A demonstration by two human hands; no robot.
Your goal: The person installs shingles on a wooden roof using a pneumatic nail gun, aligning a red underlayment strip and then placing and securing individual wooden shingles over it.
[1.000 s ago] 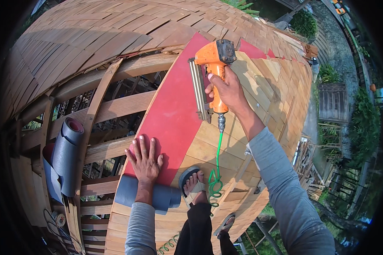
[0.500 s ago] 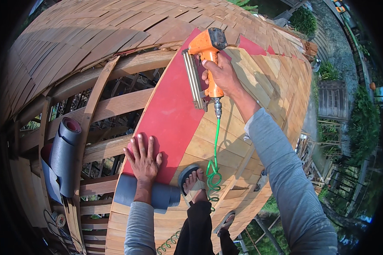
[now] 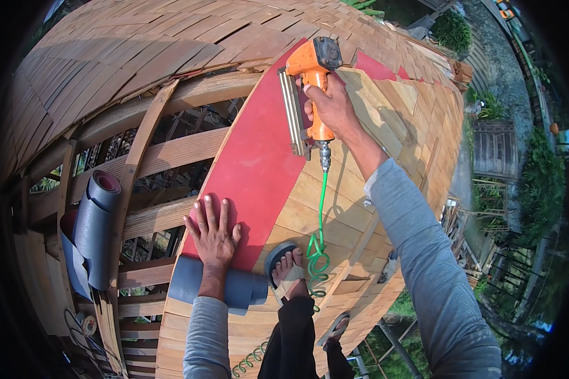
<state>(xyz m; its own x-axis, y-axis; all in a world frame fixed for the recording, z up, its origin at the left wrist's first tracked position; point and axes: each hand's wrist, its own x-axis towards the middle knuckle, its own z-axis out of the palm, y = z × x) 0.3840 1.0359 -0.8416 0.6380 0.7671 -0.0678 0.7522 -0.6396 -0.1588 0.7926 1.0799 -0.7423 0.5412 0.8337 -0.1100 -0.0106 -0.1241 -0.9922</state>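
Middle of the red sheet (image 3: 253,155) is wide open, so a hand could slide along it between the left hand (image 3: 215,239) flat on its near end and the orange nail gun (image 3: 314,74) in the right hand (image 3: 336,108) by its far end. Gray roll (image 3: 240,288) and a sandaled foot (image 3: 289,273) crowd its near end, the green hose (image 3: 323,203) hangs off its right, and past its left edge you're threading between wooden beams (image 3: 186,153).

"What's shifted?"
"The right hand (image 3: 333,108) has carried the orange nail gun (image 3: 313,63) toward the far end of the red sheet (image 3: 250,151)."
"And its top?"
"About level with the sheet's tip now; a second ago the tip stuck out above it."
"The green hose (image 3: 323,202)?"
"Its upper end rose along too."
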